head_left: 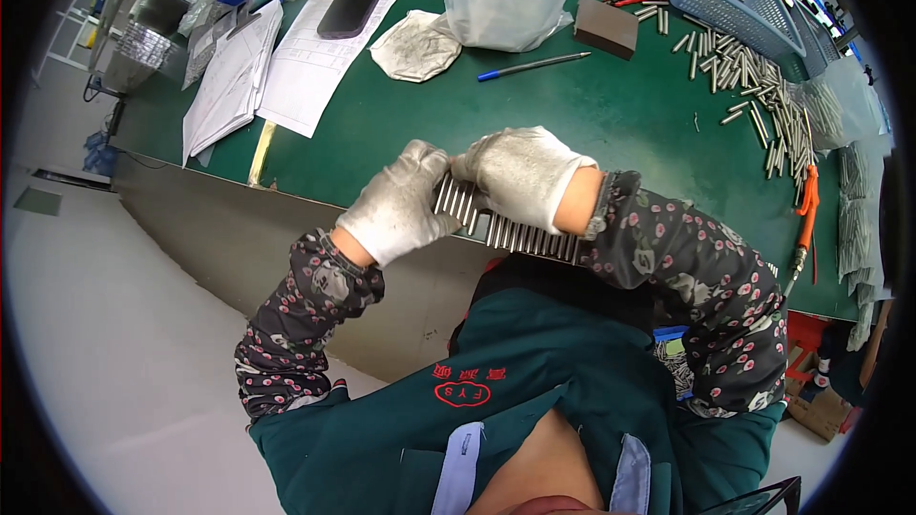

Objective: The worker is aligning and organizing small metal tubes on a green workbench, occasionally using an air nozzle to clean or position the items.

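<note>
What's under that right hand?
A row of shiny metal pins peeks out just below the right hand in the picture. Whatever its palm and fingers cover can't be seen.

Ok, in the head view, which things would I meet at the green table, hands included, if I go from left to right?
Stack of papers → left gloved hand → right gloved hand → brown block → loose metal pins → clear plastic bags at the far right.
</note>
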### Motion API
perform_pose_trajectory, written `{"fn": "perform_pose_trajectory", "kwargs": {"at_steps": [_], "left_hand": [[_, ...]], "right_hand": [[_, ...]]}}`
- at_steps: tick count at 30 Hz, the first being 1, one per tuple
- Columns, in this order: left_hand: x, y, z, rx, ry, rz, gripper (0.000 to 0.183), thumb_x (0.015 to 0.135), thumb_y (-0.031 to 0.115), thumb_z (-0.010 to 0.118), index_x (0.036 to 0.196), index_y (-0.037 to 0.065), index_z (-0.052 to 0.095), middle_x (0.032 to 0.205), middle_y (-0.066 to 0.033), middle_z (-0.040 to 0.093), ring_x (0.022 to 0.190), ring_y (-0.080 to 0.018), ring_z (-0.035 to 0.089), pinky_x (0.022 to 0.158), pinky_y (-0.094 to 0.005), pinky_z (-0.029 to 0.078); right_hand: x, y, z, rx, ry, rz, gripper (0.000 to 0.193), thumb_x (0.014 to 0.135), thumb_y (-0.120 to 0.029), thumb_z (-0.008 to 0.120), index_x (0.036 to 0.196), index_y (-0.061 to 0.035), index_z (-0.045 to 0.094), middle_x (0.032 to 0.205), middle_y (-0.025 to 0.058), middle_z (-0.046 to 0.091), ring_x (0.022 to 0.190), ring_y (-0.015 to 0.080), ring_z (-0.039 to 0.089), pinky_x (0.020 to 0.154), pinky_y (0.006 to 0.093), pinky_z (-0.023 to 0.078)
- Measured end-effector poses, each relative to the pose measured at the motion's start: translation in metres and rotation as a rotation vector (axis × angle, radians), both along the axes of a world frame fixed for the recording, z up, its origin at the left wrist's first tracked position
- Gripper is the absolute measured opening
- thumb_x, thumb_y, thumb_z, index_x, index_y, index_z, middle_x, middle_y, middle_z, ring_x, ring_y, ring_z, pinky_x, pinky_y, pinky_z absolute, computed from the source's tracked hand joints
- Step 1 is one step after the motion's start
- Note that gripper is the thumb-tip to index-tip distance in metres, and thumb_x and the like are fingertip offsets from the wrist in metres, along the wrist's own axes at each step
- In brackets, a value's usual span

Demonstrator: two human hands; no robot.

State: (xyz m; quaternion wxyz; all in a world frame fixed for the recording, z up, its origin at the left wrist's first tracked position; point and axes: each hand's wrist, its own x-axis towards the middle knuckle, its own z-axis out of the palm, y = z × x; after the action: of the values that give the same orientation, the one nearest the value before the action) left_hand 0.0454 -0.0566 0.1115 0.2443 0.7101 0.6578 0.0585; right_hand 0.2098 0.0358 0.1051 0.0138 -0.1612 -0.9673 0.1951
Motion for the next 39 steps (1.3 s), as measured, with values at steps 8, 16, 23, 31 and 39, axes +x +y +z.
{"fn": "perform_pose_trajectory", "kwargs": {"at_steps": [8, 16, 23, 31, 39], "left_hand": [[0.012, -0.007, -0.02, 0.526, 0.027, -0.37, 0.1, 0.059, 0.064, 0.074, 0.134, 0.005, 0.042, 0.124, -0.0162, 0.046, 0.118, -0.0395, 0.043, 0.099, -0.0494, 0.038], [0.015, -0.011, -0.043, 0.609, 0.136, -0.449, 0.08, 0.075, 0.06, 0.06, 0.132, 0.006, 0.042, 0.113, -0.0153, 0.047, 0.111, -0.0361, 0.046, 0.095, -0.0491, 0.038], [0.018, -0.005, -0.041, 0.603, 0.121, -0.466, 0.073, 0.084, 0.063, 0.049, 0.131, 0.008, 0.042, 0.113, -0.0165, 0.046, 0.107, -0.036, 0.047, 0.092, -0.0487, 0.036], [0.086, 0.001, -0.013, 0.547, 0.142, -0.617, 0.09, 0.081, 0.073, 0.04, 0.142, 0.007, 0.033, 0.14, -0.0227, 0.036, 0.131, -0.0441, 0.031, 0.109, -0.0545, 0.021], [0.191, 0.016, -0.032, 0.387, 0.086, -0.811, 0.092, 0.072, 0.057, 0.064, 0.141, 0.005, 0.033, 0.144, -0.0211, 0.034, 0.138, -0.036, 0.025, 0.115, -0.0502, 0.009]], "right_hand": [[0.081, 0.002, 0.019, -0.134, 0.34, -0.407, 0.022, 0.079, -0.02, 0.059, 0.094, -0.0043, 0.066, 0.083, 0.0171, 0.064, 0.079, 0.0355, 0.062, 0.071, 0.0433, 0.05], [0.174, -0.041, 0.019, -0.138, 0.414, -0.672, 0.019, 0.077, -0.01, 0.066, 0.095, -0.0027, 0.064, 0.083, 0.0151, 0.065, 0.076, 0.0312, 0.063, 0.069, 0.0381, 0.05], [0.242, -0.086, 0.003, 0.014, 0.545, -1.053, 0.019, 0.077, -0.004, 0.064, 0.095, -0.0001, 0.064, 0.086, 0.015, 0.066, 0.08, 0.0292, 0.064, 0.072, 0.0357, 0.05], [0.285, -0.131, -0.013, 0.511, 0.143, -1.179, 0.052, 0.076, -0.037, 0.067, 0.113, -0.0006, 0.06, 0.118, 0.0212, 0.058, 0.114, 0.0383, 0.053, 0.099, 0.0465, 0.039], [0.296, -0.15, -0.037, 0.481, -0.055, -1.266, 0.065, 0.081, -0.047, 0.058, 0.127, -0.0013, 0.052, 0.131, 0.0249, 0.048, 0.128, 0.042, 0.038, 0.111, 0.0548, 0.02]]}}
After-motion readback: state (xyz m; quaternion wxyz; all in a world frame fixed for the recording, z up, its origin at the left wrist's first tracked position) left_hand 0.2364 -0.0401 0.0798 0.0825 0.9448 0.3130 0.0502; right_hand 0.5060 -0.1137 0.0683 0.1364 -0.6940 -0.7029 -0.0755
